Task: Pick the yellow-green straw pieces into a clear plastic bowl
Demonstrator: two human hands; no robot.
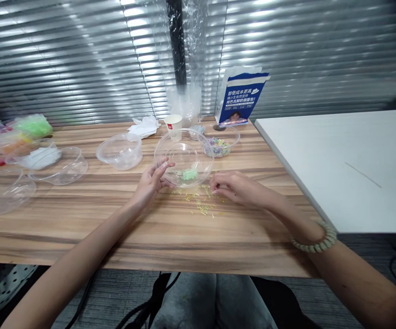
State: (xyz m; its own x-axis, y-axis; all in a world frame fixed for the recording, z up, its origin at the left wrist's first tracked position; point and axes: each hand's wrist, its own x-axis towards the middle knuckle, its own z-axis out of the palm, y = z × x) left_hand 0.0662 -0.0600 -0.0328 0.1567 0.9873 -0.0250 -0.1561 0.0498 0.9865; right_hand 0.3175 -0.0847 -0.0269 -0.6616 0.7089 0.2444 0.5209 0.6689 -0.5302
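Observation:
My left hand [153, 180] grips the left rim of a transparent plastic bowl [184, 137], which is tilted so its inside faces me. A small clump of pale green bits [189, 174] rests low in this bowl. On the wooden table in front of it lie scattered short yellow pieces [204, 209], like cut straw or tube bits. Just right of the bowl, my right hand [230, 186] is closed in a pinch close to the yellow pieces. Whatever may be between its fingertips is too small to make out.
Behind the held bowl stand a tub of multicoloured bits [218, 147], a paper cup [173, 122] and a blue printed bag [242, 98]. More transparent bowls [120, 153] and colourful bagged materials [29, 126] are at left. A white tabletop [348, 169] adjoins on the right.

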